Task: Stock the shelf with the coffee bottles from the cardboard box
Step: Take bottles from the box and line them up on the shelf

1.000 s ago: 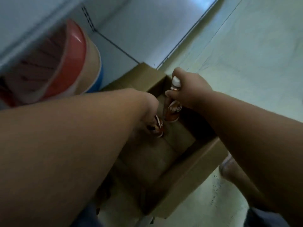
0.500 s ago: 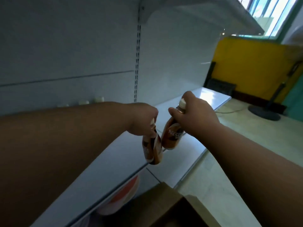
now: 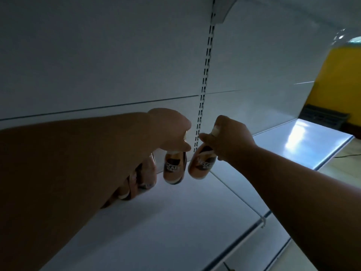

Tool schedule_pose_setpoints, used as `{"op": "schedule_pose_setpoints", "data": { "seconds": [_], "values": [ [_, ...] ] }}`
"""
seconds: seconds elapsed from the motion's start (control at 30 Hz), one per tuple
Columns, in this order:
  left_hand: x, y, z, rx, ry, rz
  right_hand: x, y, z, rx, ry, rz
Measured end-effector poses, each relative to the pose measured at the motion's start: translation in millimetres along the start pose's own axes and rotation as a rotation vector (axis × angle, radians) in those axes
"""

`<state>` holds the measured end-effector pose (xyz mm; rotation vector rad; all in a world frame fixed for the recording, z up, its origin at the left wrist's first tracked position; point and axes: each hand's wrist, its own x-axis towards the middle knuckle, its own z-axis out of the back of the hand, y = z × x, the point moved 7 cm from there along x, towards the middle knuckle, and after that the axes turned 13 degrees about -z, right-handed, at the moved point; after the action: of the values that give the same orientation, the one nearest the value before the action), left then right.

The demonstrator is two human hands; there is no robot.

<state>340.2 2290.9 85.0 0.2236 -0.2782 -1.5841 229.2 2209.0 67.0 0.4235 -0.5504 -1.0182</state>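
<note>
My left hand (image 3: 172, 130) grips a brown coffee bottle (image 3: 174, 168) by its cap, and the bottle hangs upright just above the white shelf (image 3: 175, 222). My right hand (image 3: 228, 138) holds a second coffee bottle (image 3: 202, 166) by its neck, tilted with its base toward the left. The two bottles hang side by side, almost touching, near the shelf's back wall. More coffee bottles (image 3: 140, 178) stand on the shelf to the left, partly hidden behind my left forearm. The cardboard box is out of view.
A slotted upright rail (image 3: 204, 89) runs down the white back panel behind my hands. The shelf continues to the right as another white board (image 3: 304, 141). A yellow wall (image 3: 340, 79) stands at the far right. The shelf's front edge (image 3: 261, 220) runs diagonally at lower right.
Both hands have lifted the bottles out of the box and carried them up and inward over the shelf. The view has swung up from the box to the shelf's back wall.
</note>
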Motion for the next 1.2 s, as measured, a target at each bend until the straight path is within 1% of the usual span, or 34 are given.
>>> {"op": "schedule_pose_setpoints", "data": {
  "seconds": [0.13, 0.23, 0.37, 0.43, 0.5, 0.53, 0.6, 0.67, 0.7, 0.77, 0.9, 1.03, 1.2],
  "values": [
    [7, 19, -19, 0.014, 0.044, 0.064, 31, 14, -42, 0.005, 0.06, -0.004],
    [6, 32, -28, -0.006, 0.085, 0.085, 44, 29, -72, 0.028, 0.135, -0.017],
    [7, 37, -34, -0.027, 0.082, 0.097, 52, 47, -95, -0.088, 0.199, -0.005],
    [9, 35, -39, -0.044, 0.079, 0.126, 54, 52, -99, -0.206, 0.232, 0.047],
    [9, 35, -41, -0.11, 0.03, 0.16, 54, 50, -98, -0.245, 0.281, 0.039],
    [7, 36, -40, -0.139, -0.011, 0.169, 53, 48, -96, -0.249, 0.283, 0.044],
    [0, 37, -32, -0.13, -0.072, 0.186, 46, 42, -85, -0.155, 0.254, 0.006],
    [-13, 38, -21, -0.069, -0.123, 0.189, 32, 39, -65, -0.037, 0.156, -0.035],
    [-23, 39, -13, -0.059, -0.157, 0.191, 23, 42, -57, -0.046, 0.113, -0.006],
    [-50, 39, -1, -0.091, -0.203, 0.192, 0, 56, -45, -0.105, 0.098, 0.092],
    [-124, 39, 12, -0.126, -0.199, 0.194, -55, 111, -33, -0.136, 0.169, 0.307],
    [-217, 53, 13, -0.151, -0.162, 0.309, -115, 183, -44, -0.152, 0.228, 0.503],
    [-326, 81, 1, -0.224, -0.103, 0.468, -181, 258, -78, -0.176, 0.301, 0.649]
  ]
}}
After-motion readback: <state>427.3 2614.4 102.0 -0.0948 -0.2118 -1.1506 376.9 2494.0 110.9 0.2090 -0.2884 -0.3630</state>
